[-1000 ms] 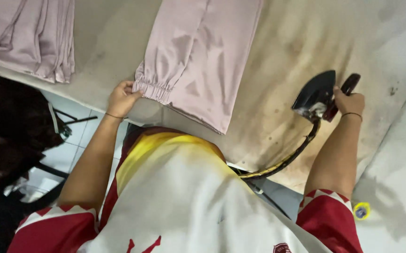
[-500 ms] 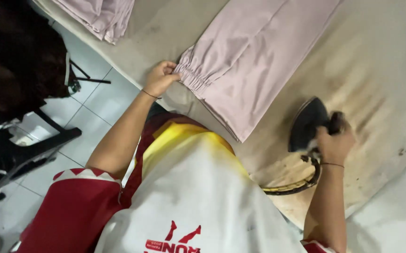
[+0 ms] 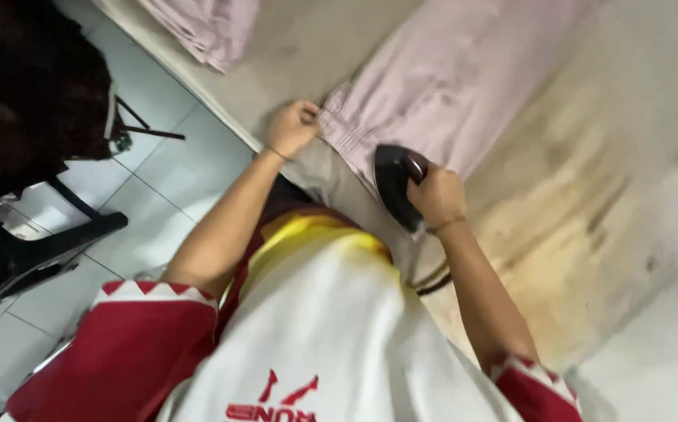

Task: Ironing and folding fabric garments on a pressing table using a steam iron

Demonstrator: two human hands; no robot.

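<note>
The iron (image 3: pixel 395 186), black, sat on the near edge of the pink garment (image 3: pixel 448 86), just beside its gathered cuff (image 3: pixel 340 125). The right hand (image 3: pixel 435 195) was wrapped tight round the iron's handle. The left hand (image 3: pixel 292 127) pinched the corner of the cuff, fingers bent onto the cloth. The garment lay flat across the padded board (image 3: pixel 589 203), whose cover bore brown scorch stains to the right of the iron. A dark cord (image 3: pixel 433 281) ran from under the right wrist toward the body. Folded pink cloth (image 3: pixel 206 27) lay at the board's far left end, well apart. Beside the board stood a black chair (image 3: pixel 34 242) on white floor tiles (image 3: pixel 175 180).
</note>
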